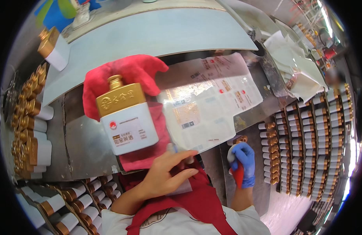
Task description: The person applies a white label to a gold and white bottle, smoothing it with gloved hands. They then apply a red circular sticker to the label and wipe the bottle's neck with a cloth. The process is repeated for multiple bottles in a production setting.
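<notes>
My bare left hand [169, 172] hovers over my apron. Its thumb and forefinger are apart; a small pale translucent piece [172, 148] shows by the fingers, and whether it is held is unclear. In a blue glove, my right hand [244, 160] is closed, with a red pointed piece [238, 175] sticking out below the fingers. Beside that glove is a white bottle with a gold top [231, 154], partly hidden. A larger white flask [130, 131] with a gold shoulder and printed front lies on a red cloth [128, 64]. Right of it are printed transfer sheets [212, 102].
Several white-and-gold bottles [34, 133] stand at the left, one bottle [55, 51] on the pale board [157, 35] behind. Racks of bottles [302, 145] fill the right; more rows [77, 199] lie lower left. Crumpled white sheets [294, 62] sit at the far right.
</notes>
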`<state>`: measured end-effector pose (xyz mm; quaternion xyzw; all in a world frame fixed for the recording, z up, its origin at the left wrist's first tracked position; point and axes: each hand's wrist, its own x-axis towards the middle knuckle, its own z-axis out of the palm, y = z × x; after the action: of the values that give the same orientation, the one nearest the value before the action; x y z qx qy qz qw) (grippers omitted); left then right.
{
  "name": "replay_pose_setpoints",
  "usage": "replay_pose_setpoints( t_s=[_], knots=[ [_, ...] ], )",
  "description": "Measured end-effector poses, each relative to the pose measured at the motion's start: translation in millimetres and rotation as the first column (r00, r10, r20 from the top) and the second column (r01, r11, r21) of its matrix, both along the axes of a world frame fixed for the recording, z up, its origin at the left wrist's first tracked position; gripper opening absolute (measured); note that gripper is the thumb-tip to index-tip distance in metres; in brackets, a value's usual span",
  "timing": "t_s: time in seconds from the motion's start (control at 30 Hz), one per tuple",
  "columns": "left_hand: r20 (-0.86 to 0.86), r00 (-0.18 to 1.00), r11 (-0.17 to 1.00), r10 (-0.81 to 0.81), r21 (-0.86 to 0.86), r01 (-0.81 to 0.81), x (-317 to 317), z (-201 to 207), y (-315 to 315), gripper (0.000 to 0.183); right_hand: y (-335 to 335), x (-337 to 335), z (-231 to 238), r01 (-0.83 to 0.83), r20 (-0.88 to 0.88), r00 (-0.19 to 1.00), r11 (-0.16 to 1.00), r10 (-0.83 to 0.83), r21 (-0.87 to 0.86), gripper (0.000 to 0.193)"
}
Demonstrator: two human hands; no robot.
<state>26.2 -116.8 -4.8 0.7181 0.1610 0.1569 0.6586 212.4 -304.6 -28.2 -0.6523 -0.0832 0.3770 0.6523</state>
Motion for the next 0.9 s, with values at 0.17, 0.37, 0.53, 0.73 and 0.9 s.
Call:
replay_pose_setpoints(
  t_s=[0.17, 0.37, 0.53, 0.73, 0.9],
  knots=[
    [0.112, 0.988, 0.991, -0.108, 0.093, 0.097, -21.3, 15.6, 23.8, 0.036, -18.6, 6.5, -77.1, 0.197, 0.196, 0.971, 0.92, -0.135, -0.338, 0.021],
    [0.117, 0.981, 0.987, -0.157, 0.04, 0.153, -47.8, 20.2, 37.6, 0.033, 21.1, 4.4, -79.5, 0.175, 0.367, 0.93, 0.915, -0.032, -0.364, 0.026],
    [0.099, 0.994, 0.997, -0.055, -0.046, 0.059, -65.3, 13.3, 48.4, 0.032, 6.1, 7.0, -77.7, 0.151, 0.103, 0.987, 0.936, -0.124, -0.318, 0.025],
    [0.183, 0.975, 0.987, 0.128, -0.115, -0.108, -80.4, 10.0, 57.8, 0.03, 1.6, 7.9, -54.5, 0.177, -0.011, 0.982, 0.935, -0.19, -0.308, 0.02],
    [0.177, 0.941, 0.955, 0.288, -0.125, -0.269, -89.8, 4.7, 63.5, 0.033, -1.3, 13.9, -51.2, 0.134, 0.122, 0.988, 0.903, -0.092, -0.409, 0.021]
  ],
)
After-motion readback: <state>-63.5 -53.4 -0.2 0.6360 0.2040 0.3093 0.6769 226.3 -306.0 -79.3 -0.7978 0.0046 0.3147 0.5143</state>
